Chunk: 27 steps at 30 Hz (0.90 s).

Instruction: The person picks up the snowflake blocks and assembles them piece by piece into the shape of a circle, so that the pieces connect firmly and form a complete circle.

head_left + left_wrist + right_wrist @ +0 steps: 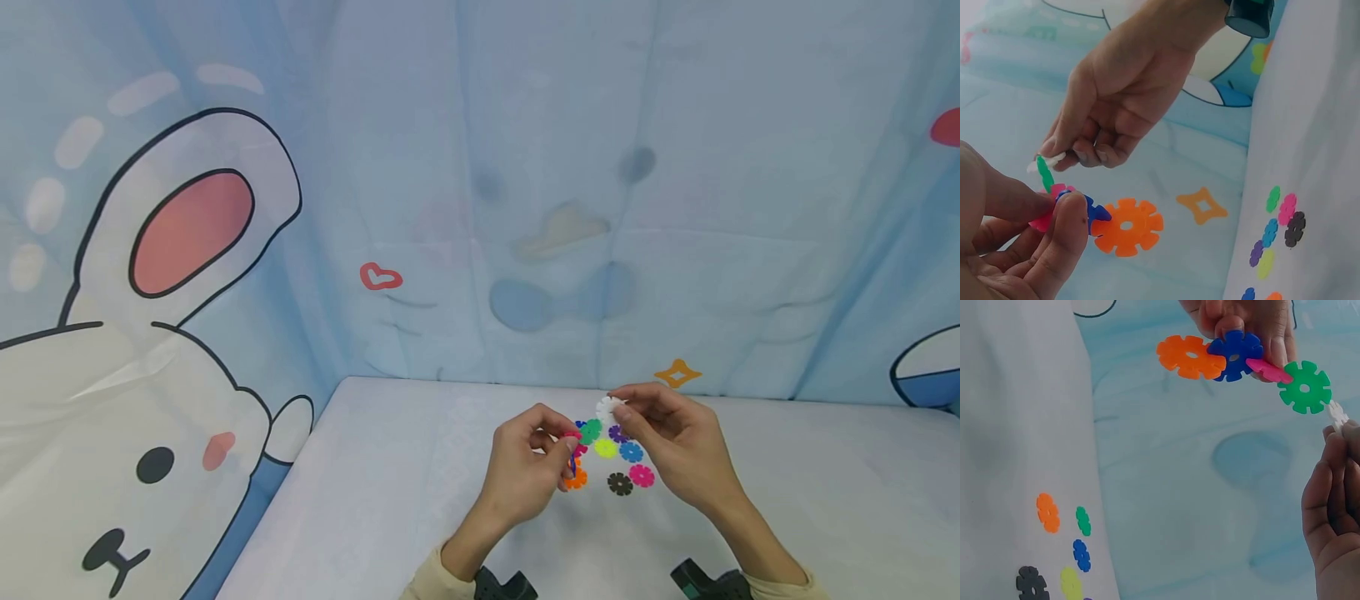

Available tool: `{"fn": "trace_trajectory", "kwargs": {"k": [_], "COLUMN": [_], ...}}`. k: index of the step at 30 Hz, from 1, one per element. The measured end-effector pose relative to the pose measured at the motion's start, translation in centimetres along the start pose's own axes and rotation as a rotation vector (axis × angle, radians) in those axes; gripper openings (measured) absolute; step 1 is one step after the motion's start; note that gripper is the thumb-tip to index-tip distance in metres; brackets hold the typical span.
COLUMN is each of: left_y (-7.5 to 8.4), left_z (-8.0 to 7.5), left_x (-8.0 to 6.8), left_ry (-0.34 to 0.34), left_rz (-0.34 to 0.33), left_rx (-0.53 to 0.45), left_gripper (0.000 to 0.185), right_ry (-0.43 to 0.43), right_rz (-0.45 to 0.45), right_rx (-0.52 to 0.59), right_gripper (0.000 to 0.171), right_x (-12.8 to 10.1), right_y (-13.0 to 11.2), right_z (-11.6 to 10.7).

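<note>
Above the white-covered bench [420, 500], the left hand [525, 467] is pinching a chain of orange, blue, pink and green plastic snowflake discs [1241, 362] steady while the right hand [675, 442], at its three o'clock, is pinching a white plastic snowflake disc [1337, 414] against the green end, apparently to slot it on.

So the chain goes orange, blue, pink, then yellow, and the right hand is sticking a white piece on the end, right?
Almost. The fourth disc is green, not yellow; the right wrist view shows it. The chain runs orange, blue, pink, green, and the right hand pinches a white piece at its end.
</note>
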<state>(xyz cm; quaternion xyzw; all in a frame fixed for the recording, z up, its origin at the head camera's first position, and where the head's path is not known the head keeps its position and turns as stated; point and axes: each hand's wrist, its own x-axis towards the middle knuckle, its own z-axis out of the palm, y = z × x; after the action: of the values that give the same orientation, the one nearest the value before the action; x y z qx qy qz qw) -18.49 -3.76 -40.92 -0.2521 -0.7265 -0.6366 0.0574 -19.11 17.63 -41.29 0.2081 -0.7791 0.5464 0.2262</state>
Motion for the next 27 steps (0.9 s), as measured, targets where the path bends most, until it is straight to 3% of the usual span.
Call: {"fn": "trace_trajectory", "kwargs": {"k": [4,11,15,24,27], "left_y": [-0.02,0.15,0.25,0.16,-0.21], "left_z": [0.01,-0.07,-0.15,-0.16,-0.53], "left_x": [0.00,-0.12,-0.21,-0.16,0.17], "left_ry": [0.000,-0.008,-0.014,-0.039,-0.066], "left_rz": [0.017,-0.011,-0.013,-0.032,-0.070], "left_rx": [0.007,-0.016,-0.041,-0.066,-0.093], "left_gripper": [0.005,0.005,0.004,0.006,0.005], "right_ry": [0.003,0.025,0.022,0.003,0.000], "right_rz": [-0.006,-0.009,-0.051,-0.135,-0.155], "right_rx": [-0.014,-0.029,-0.009,-0.084,-0.122], "right_gripper": [0.023,0.020,0.022,0.028,0.031], "right_x": [-0.09,-0.44,-0.52,-0.40,-0.32], "right_y": [-0.07,-0.43,-0.56,-0.45,-0.23], "right_z": [0.14,0.63,0.74,0.63,0.78]}}
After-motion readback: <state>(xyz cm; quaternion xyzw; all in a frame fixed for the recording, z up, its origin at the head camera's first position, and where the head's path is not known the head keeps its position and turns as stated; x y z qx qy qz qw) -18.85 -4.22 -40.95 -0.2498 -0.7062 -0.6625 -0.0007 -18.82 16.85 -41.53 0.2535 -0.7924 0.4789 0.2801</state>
